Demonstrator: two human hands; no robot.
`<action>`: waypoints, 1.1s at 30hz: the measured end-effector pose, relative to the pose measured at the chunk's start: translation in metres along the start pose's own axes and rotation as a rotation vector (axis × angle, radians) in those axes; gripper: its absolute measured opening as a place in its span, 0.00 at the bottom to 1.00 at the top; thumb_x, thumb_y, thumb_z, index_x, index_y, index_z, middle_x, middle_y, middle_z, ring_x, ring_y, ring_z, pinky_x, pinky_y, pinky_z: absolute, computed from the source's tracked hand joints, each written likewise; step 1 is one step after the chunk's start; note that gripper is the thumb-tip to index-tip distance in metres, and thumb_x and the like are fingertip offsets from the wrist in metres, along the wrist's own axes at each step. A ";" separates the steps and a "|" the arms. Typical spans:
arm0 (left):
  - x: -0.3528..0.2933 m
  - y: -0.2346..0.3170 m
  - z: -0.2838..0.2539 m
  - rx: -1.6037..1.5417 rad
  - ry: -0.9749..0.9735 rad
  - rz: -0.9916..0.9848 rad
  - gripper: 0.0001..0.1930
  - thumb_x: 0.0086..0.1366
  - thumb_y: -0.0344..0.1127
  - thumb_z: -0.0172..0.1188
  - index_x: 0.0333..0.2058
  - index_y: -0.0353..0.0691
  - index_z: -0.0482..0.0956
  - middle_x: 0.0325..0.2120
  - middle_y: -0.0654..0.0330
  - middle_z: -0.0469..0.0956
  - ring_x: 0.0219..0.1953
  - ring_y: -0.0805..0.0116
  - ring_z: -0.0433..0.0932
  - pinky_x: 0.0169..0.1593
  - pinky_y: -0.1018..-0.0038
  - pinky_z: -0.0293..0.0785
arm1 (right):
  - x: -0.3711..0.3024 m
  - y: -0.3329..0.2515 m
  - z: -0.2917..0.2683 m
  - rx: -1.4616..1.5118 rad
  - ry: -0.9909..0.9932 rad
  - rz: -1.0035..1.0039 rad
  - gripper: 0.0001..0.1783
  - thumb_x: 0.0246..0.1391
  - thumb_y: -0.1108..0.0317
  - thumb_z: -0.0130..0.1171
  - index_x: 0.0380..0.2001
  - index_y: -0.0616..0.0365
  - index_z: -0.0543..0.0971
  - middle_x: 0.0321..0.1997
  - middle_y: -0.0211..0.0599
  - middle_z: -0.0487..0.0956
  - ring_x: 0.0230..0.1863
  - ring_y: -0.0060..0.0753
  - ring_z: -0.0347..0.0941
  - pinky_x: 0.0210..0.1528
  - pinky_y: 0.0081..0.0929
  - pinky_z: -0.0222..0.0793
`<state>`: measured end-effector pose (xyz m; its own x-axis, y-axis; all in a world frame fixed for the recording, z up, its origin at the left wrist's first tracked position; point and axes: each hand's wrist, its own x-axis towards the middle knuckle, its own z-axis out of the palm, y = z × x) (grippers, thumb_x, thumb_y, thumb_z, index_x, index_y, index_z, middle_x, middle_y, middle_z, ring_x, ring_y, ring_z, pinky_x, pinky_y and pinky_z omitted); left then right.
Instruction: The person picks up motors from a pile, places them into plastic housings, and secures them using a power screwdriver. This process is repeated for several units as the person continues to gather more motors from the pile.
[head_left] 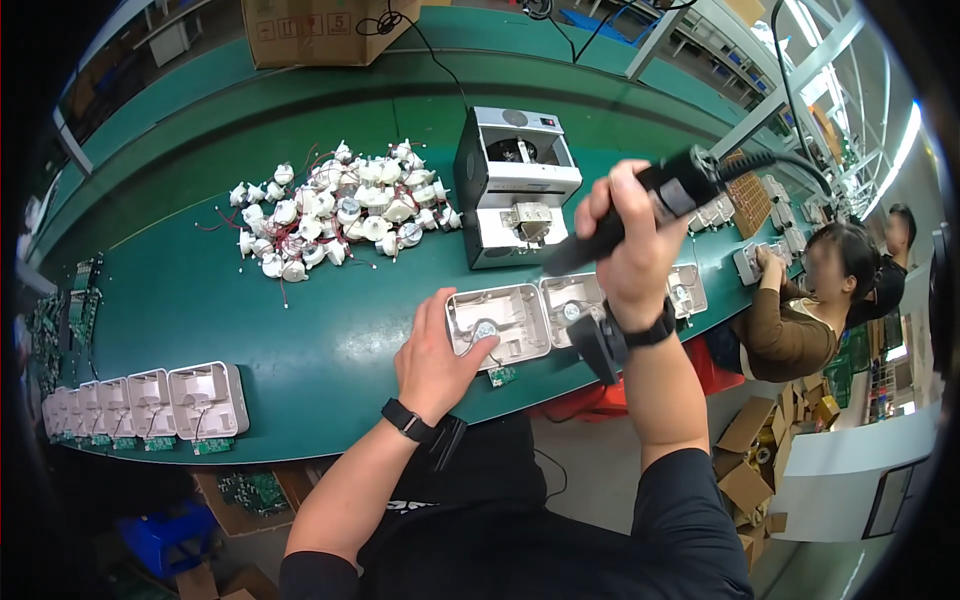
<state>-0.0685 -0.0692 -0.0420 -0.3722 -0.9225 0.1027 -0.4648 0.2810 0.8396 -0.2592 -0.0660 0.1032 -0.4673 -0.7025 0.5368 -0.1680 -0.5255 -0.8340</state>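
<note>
My right hand (640, 250) is wrapped round a black corded electric screwdriver (676, 186), raised over the bench to the right. Its dark lower end points left and is blurred. My left hand (432, 362) grips the left side of a white plastic housing (528, 312), open side up. The thumb reaches inside beside a round metal-faced motor (485, 330); the other fingers lie along the outer left wall. A small green circuit board (502, 377) sits at the housing's near edge. Directly to the right stands a second white housing (572, 290), partly hidden behind my right hand and wrist.
A screw feeder (519, 185) stands behind the housings. A pile of white motors with wires (345, 205) covers the middle back. More housings with boards (207, 400) line the left front edge. At right, a co-worker (800, 310) handles another housing; a cardboard box (320, 35) stands beyond.
</note>
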 end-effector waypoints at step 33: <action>0.007 0.002 0.019 0.018 -0.006 0.052 0.39 0.55 0.48 0.72 0.61 0.44 0.65 0.56 0.52 0.73 0.51 0.46 0.79 0.48 0.55 0.78 | 0.026 0.013 0.003 -0.045 0.022 -0.065 0.05 0.63 0.71 0.55 0.38 0.61 0.71 0.25 0.37 0.72 0.21 0.30 0.69 0.26 0.28 0.69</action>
<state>-0.0872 -0.0703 -0.0496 -0.4008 -0.9049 0.1432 -0.4591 0.3336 0.8234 -0.2710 -0.0920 0.1069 -0.4733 -0.6567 0.5872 -0.2374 -0.5468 -0.8029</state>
